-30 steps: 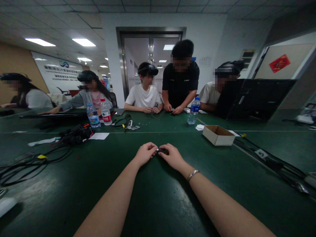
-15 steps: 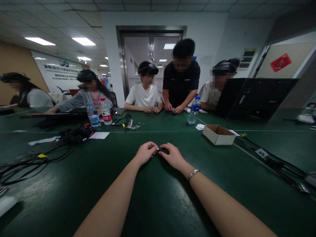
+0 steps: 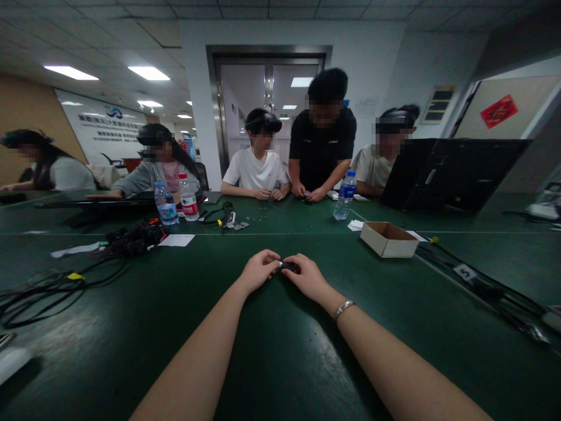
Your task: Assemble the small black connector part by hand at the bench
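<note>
your left hand (image 3: 259, 272) pinches the silver end of the small black object (image 3: 288, 266) and your right hand (image 3: 304, 273) is clamped on its dark body, apparently to steady it from opposite ends, in front of you over the green table (image 3: 280, 351).

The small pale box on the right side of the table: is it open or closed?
Open: no lid covers the box, and its brown inside shows.
</note>
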A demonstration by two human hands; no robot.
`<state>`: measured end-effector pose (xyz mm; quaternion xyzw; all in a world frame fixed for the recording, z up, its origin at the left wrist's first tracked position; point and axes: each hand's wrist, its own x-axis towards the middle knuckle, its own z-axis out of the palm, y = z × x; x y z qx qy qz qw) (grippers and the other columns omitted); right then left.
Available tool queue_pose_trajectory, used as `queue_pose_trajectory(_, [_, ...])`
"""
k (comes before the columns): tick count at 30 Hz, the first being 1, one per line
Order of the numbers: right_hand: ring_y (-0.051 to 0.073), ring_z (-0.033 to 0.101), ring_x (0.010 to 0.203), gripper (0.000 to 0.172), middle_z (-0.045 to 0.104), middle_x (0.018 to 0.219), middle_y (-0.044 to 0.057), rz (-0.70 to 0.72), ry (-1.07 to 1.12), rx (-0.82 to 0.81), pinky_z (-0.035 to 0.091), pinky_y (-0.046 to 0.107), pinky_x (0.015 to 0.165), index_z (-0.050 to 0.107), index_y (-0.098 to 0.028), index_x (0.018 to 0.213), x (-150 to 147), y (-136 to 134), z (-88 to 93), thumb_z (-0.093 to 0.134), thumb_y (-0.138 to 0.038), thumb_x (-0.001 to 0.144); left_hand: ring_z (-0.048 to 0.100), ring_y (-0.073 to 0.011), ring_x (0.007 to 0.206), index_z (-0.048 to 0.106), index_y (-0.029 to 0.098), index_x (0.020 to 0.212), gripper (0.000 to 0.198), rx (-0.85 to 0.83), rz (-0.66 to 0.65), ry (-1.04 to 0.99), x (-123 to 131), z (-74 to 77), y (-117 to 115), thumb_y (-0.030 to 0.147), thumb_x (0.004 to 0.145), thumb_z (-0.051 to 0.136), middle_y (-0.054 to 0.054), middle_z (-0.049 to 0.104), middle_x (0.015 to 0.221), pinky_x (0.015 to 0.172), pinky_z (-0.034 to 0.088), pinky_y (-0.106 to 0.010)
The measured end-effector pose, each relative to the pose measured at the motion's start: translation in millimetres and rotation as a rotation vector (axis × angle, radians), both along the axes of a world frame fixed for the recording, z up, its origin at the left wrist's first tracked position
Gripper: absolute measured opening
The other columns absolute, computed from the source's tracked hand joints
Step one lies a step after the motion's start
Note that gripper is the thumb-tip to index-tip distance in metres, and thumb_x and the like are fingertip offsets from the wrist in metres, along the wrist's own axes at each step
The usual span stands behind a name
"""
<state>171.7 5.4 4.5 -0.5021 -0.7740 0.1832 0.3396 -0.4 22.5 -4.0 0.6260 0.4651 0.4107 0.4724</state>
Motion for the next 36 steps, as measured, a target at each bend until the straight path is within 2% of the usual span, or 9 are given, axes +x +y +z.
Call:
queue_pose_trajectory(15, [0.014,0.052,0.072,0.016,0.055,0.082,0.002,-0.002,-0.011,-0.006,0.040,0.025,0.065,0.068,-0.016,0.095,0.6,-0.9,1.6,0.066,-0.018,0.079,0.054,-0.0097,0.065,0.060,0.016,0.093,0.020,-0.016,-0.010,0.026,-0.4,6.3,-3.6,0.029,0.077,0.060,-0.003,0.060,0.082,0.054,0.041,-0.020])
queue_pose_trajectory(24, [0.014,0.052,0.073,0.017,0.057,0.083,0.002,-0.002,-0.016,-0.009,0.041,0.026,0.066,0.067,-0.018,0.095,1.1,-1.1,2.0,0.065,-0.020,0.079,0.054,-0.0093,0.065,0.059,0.015,0.095,0.019,-0.019,-0.001,0.025,0.4,11.1,-8.3,0.024,0.078,0.060,-0.002,0.059,0.081,0.054,0.042,-0.019])
queue_pose_trajectory(30, [0.014,0.052,0.072,0.018,0.056,0.083,0.002,-0.002,-0.005,-0.010,0.041,0.026,0.066,0.067,-0.016,0.097,0.3,-1.0,1.2,0.066,-0.019,0.079,0.055,-0.0082,0.063,0.053,0.016,0.107,0.034,-0.038,0.040,-0.032,1.5,10.1,-6.5,0.018,0.075,0.065,-0.003,0.060,0.083,0.054,0.042,-0.018])
queue_pose_trajectory(36, [0.013,0.051,0.070,0.019,0.056,0.083,0.002,0.001,0.004,-0.010,0.041,0.025,0.065,0.067,-0.016,0.097,0.8,0.5,-1.0,0.066,-0.018,0.078,0.056,-0.0094,0.065,0.054,0.015,0.106,0.036,-0.019,0.010,-0.034,0.1,10.9,-6.2,0.015,0.073,0.065,-0.007,0.061,0.092,0.053,0.042,-0.020])
